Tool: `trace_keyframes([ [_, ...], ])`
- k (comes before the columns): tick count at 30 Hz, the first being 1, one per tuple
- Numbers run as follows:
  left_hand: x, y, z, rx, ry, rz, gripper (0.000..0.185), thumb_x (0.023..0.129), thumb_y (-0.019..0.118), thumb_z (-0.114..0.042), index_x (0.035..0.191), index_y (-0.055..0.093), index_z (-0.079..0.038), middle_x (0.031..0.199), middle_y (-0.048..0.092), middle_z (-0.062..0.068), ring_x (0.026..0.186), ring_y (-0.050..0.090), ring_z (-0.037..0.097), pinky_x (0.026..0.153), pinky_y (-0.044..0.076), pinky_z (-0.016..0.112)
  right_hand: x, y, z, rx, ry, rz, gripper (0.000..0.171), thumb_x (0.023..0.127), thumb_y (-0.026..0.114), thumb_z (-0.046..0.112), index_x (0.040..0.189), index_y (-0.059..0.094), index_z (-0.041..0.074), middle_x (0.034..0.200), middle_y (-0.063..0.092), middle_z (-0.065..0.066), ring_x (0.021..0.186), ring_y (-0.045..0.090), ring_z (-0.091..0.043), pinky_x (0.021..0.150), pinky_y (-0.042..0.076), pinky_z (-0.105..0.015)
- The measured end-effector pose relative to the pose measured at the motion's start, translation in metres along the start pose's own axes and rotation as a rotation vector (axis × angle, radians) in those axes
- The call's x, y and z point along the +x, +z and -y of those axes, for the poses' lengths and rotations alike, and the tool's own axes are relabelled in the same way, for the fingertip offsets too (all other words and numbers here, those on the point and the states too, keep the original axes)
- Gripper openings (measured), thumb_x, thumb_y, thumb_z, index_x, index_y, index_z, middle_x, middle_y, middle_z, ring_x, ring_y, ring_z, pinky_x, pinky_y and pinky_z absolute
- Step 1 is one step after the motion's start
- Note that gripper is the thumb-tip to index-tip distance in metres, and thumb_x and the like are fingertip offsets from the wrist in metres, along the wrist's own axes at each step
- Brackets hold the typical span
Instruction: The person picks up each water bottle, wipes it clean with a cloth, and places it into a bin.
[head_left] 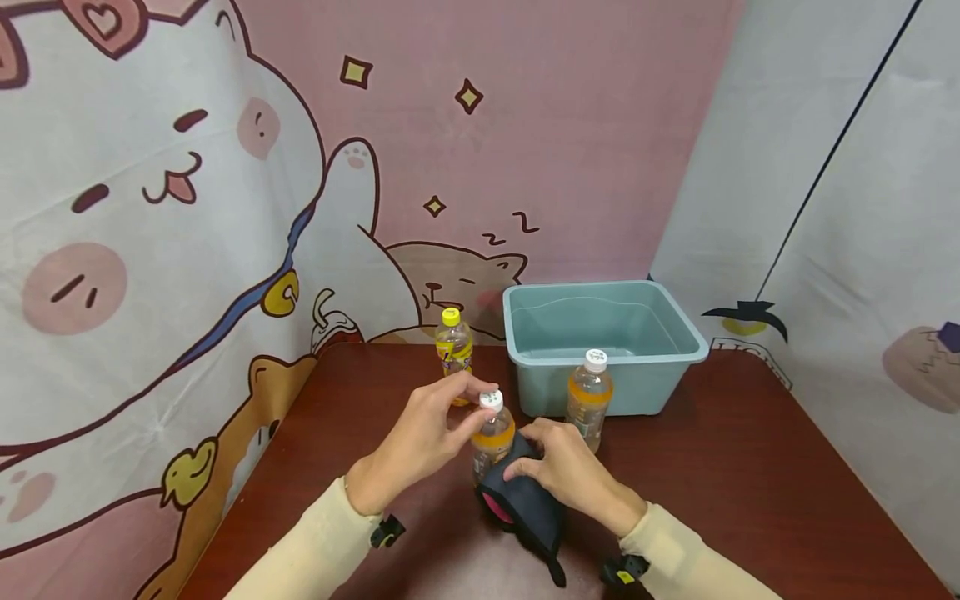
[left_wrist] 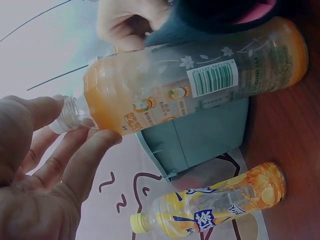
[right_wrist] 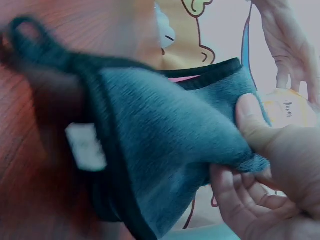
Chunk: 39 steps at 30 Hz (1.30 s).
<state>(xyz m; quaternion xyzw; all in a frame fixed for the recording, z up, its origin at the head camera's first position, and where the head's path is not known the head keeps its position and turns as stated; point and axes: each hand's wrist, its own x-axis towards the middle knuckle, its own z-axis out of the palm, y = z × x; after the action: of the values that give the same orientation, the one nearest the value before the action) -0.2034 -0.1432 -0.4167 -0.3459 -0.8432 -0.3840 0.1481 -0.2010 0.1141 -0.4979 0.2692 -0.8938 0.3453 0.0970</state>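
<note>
My left hand point(head_left: 416, 437) pinches the white-capped bottle point(head_left: 492, 437) at its cap and neck with thumb and fingers. This clear plastic bottle has an orange band; in the left wrist view its barcode point(left_wrist: 214, 79) shows. My right hand point(head_left: 573, 467) grips a dark grey cloth piece point(head_left: 528, 498), thumb on one side and fingers on the other. The cloth has black edging, a pink lining, a hanging loop point(right_wrist: 37, 42) and a white tag point(right_wrist: 86, 147). Its upper end lies right against the bottle's side and covers part of it in the head view.
A second white-capped bottle point(head_left: 590, 398) stands in front of the light blue plastic bin point(head_left: 600, 387) at the back of the brown table point(head_left: 765, 467). To the bin's left is a yellow-capped bottle point(head_left: 453, 343). Printed cartoon cloth point(head_left: 592, 125) hangs behind.
</note>
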Motion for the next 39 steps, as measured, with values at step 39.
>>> trace_keyframes([
  [39,-0.002,0.000,-0.003,0.018,0.012,-0.014,0.024,0.104,0.091,-0.019,0.125,0.080,-0.017,0.130,0.086,-0.001,0.104,0.080,0.008,0.093,0.071,0.028,0.006,-0.039,0.021,0.105,-0.182,-0.142,0.051,0.101,0.089,0.015,0.150,0.077,0.003,0.128,0.071,-0.003,0.099,0.064,-0.013,0.076,0.057,-0.024],
])
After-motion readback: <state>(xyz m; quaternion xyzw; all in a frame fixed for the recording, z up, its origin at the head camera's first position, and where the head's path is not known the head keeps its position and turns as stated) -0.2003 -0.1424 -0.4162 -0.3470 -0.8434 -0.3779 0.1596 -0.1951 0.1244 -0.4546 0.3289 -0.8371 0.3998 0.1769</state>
